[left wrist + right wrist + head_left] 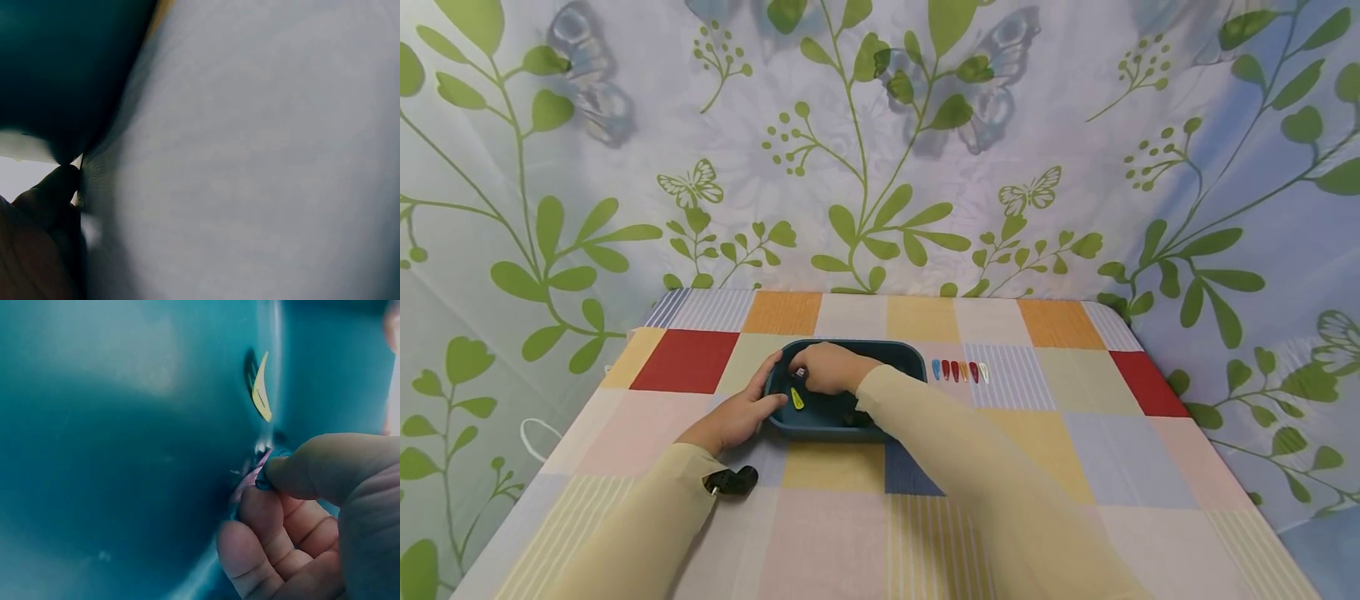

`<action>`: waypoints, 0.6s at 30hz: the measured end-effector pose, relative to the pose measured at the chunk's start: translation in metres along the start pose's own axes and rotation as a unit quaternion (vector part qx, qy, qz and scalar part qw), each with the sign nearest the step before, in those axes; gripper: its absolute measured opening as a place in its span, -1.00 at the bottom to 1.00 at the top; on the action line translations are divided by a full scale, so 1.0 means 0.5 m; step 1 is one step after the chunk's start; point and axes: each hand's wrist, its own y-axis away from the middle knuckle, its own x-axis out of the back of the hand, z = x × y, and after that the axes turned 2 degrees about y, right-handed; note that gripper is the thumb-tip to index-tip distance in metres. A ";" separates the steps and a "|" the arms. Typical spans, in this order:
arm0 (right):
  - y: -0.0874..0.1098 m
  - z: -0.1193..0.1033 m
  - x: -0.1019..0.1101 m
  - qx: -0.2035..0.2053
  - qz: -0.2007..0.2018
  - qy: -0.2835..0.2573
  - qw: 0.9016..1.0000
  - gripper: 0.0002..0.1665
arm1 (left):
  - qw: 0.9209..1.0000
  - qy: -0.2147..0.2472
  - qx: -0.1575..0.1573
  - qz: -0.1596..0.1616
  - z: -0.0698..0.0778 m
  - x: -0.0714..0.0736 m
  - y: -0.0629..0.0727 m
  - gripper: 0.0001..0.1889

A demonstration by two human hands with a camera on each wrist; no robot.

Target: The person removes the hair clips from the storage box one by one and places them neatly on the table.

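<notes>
Left edge: white cord [539,442] looped beside the patchwork-covered bench [1150,467]. Next, left hand [737,419] at the tray's left end, its grip holding the wall, thumb across the rim. Dark teal tray [835,435] sits on the cloth. Inside, toward that end, a yellow hair clip [797,398] lies near the left thumb. Right hand [829,369] reaches in from the right; its grip pinches a small blue piece [265,475] between thumb and finger. Pink clip [250,481] just by the fingertips; pinched too or merely touching, cannot tell. Right of tray: row of six clips [956,371], blue, two red, orange, red, white.
</notes>
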 end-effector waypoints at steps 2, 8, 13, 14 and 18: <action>0.006 0.005 0.005 0.003 0.008 -0.006 1.000 -0.50 | 1.000 -0.003 -0.002 0.002 -0.001 0.000 -0.001 -0.15; 0.037 0.022 0.032 -0.001 0.025 -0.066 0.998 -0.48 | 1.000 -0.010 -0.005 0.005 -0.004 -0.001 -0.003 -0.14; 0.071 0.043 0.063 -0.010 0.050 -0.129 0.990 -0.47 | 1.000 -0.017 -0.001 0.007 -0.002 -0.001 -0.003 -0.14; 0.078 0.048 0.069 -0.011 0.059 -0.136 0.989 -0.47 | 1.000 -0.017 0.000 0.007 -0.002 -0.001 -0.003 -0.14; 0.113 0.071 0.097 -0.020 0.098 -0.197 0.975 -0.47 | 1.000 -0.011 -0.003 0.005 -0.002 -0.001 -0.002 -0.13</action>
